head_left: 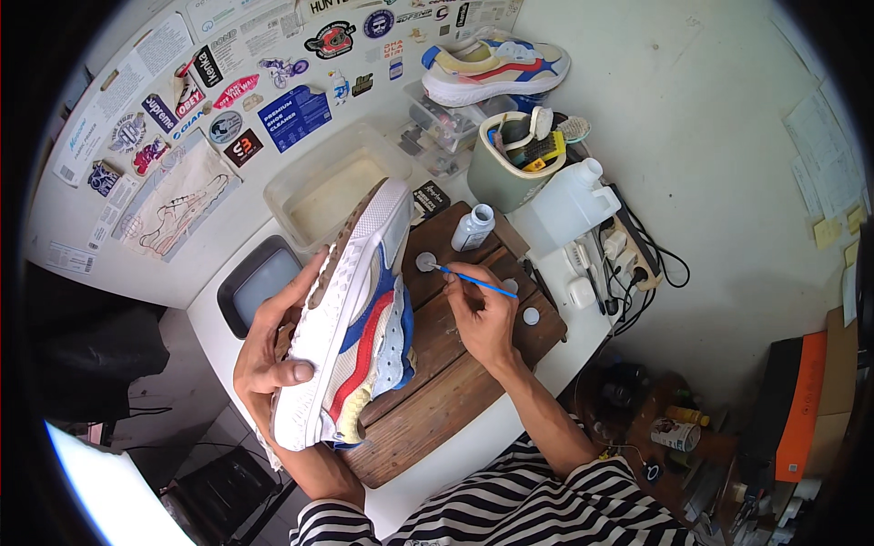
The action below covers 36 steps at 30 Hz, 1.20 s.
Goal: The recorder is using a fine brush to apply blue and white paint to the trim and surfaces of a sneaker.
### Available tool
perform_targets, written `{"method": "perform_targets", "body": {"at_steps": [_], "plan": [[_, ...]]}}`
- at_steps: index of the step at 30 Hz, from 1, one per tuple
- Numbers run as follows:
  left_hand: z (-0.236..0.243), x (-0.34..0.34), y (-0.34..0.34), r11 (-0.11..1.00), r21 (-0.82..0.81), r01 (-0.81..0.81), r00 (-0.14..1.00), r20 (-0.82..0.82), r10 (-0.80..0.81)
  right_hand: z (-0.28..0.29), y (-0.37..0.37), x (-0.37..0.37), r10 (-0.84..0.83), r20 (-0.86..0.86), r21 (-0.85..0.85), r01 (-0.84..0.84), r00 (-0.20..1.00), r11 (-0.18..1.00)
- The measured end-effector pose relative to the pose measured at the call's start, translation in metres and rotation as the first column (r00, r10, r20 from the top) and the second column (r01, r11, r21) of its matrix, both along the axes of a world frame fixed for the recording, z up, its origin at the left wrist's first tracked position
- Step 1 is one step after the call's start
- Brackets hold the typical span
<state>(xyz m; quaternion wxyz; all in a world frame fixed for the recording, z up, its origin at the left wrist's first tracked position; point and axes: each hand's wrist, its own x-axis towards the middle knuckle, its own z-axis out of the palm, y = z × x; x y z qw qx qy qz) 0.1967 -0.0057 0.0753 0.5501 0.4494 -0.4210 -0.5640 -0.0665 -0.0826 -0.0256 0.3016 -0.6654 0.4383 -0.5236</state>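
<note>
My left hand (264, 355) is wrapped round a sneaker (373, 318) held tilted on its side, its white midsole toward the left and its blue, red and cream upper to the right. Between the fingers of my right hand (487, 320) is a slim blue paintbrush (487, 286). The brush tip touches a small round dish (425, 262) that looks whitish inside. Just behind stands an uncapped bottle (473, 227) with a pale label. Dish and bottle rest on a brown wooden board (455, 364). A small white disc (532, 316) lies right of my right hand.
A clear plastic tub (280, 198) and a dark-rimmed basin (229, 282) stand at the back left. Behind the board are a bin of brushes (496, 177) and a translucent jug (564, 207). Another sneaker (496, 77) sits on clear boxes. A power strip (637, 241) with cables lies right.
</note>
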Motion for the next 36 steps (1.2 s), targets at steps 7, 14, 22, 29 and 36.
{"method": "perform_targets", "body": {"at_steps": [7, 14, 22, 29, 36], "plan": [[0.002, -0.007, -0.002, 0.999, -0.035, -0.003, 1.0, 0.004, 0.003, 0.004, -0.003, 0.0, 0.001, -0.042, -0.071, -0.004, 0.999, 0.997], [0.007, -0.01, 0.0, 0.999, -0.04, -0.028, 0.997, 0.074, 0.03, 0.007, -0.001, 0.001, 0.012, -0.044, -0.025, -0.013, 0.999, 1.0], [0.017, -0.012, 0.005, 1.0, -0.013, -0.011, 0.993, 0.119, 0.012, 0.005, 0.001, -0.005, -0.001, 0.042, 0.012, 0.0, 0.999, 1.0], [0.01, -0.003, -0.002, 0.975, -0.187, 0.119, 0.987, 0.126, -0.096, 0.067, 0.026, -0.032, 0.091, 0.483, -0.021, -0.092, 0.871, 0.996], [0.012, -0.013, -0.002, 0.932, -0.308, 0.189, 0.982, 0.032, -0.189, 0.113, 0.056, -0.043, 0.3, 0.651, -0.111, -0.303, 0.697, 0.946]]}}
